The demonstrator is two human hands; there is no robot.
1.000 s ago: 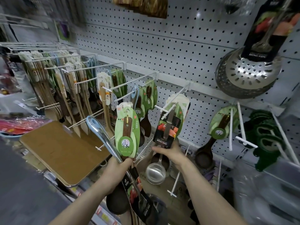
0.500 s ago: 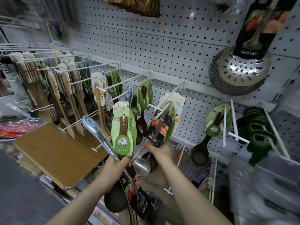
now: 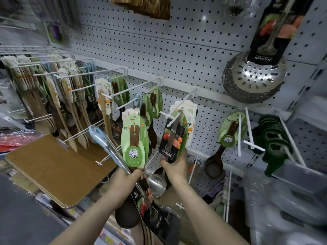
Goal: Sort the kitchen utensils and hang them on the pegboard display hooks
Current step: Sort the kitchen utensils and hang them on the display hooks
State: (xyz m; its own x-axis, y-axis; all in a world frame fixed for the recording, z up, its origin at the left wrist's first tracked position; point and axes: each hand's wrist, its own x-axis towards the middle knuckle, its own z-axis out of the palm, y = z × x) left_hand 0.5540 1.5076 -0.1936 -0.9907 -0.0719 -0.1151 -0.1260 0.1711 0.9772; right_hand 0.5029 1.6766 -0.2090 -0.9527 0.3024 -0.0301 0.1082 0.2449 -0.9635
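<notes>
At about six o'clock of the head view, the right hand [image 3: 174,166] is closed round the neck of a steel ladle [image 3: 171,140] on a black card, held up so that the card's top meets the tip of a white hook [image 3: 174,118]. Whether the hole has caught the wire cannot be told. To do this well, I judge the card should be kept square to the hook, slid back toward the pegboard [image 3: 177,55], and released only once it hangs free. The ladle's long axis runs from twelve to six, slightly tilted, handle up toward one o'clock, bowl down at six. At seven o'clock the left hand [image 3: 126,181] is clenched on a bundle: a blue-handled spoon [image 3: 106,144] pointing to eleven o'clock and a green-carded wooden spoon [image 3: 134,144] upright.
</notes>
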